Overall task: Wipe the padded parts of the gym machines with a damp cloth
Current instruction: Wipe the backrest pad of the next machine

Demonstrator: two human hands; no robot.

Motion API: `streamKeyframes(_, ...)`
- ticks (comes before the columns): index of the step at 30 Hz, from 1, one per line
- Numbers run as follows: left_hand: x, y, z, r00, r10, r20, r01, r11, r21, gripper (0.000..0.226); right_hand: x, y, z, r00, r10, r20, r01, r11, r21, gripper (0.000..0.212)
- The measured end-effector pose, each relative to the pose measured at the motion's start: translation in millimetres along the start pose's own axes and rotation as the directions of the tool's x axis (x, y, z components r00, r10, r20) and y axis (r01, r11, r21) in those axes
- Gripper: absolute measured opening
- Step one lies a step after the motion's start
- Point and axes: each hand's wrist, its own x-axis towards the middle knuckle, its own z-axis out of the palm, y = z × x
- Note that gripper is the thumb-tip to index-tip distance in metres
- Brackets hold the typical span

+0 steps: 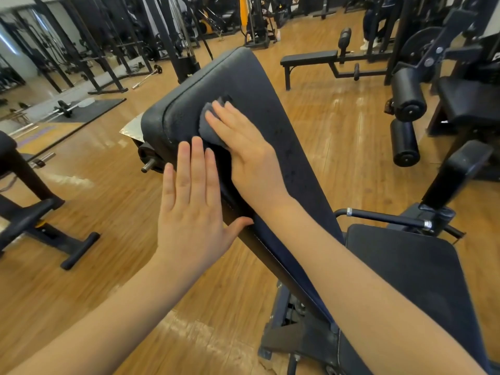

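Grey cloth (209, 123) under flat right hand (249, 155) on black backrest pad (270, 109)

A soft grey cloth (209, 123) lies on the back pad (259, 104), whose dark, leather-like cover looks matt and finely pebbled, beaded with droplets. The wooden floor (338, 136) shines glossy, and a barbell (147, 77) gleams metallic.
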Motion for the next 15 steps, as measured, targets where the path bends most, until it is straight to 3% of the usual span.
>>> streamKeyframes(3,-0.5,0.5,0.3,1.0,0.002,-0.006,-0.002,1.0,-0.002,0.121,-42.7,20.3,-2.8,0.996,0.078,-0.05,-0.078,0.997,0.002,0.039)
streamKeyframes(7,0.2,2.1,-0.2,1.0,0.004,0.007,-0.004,1.0,0.005,0.119,-88.1,35.7,-16.4,0.992,0.126,-0.011,-0.127,0.991,-0.042,0.041)
streamKeyframes(11,-0.5,5.4,-1.2,1.0,-0.009,0.02,0.009,1.0,-0.001,0.119,-47.5,27.9,-22.8,0.987,0.146,-0.073,-0.147,0.989,-0.009,0.039)
streamKeyframes(15,-0.2,5.7,-2.3,1.0,-0.007,0.016,0.007,1.0,0.004,0.116,13.4,10.4,-8.4,0.995,0.065,-0.079,-0.065,0.998,0.013,0.043)
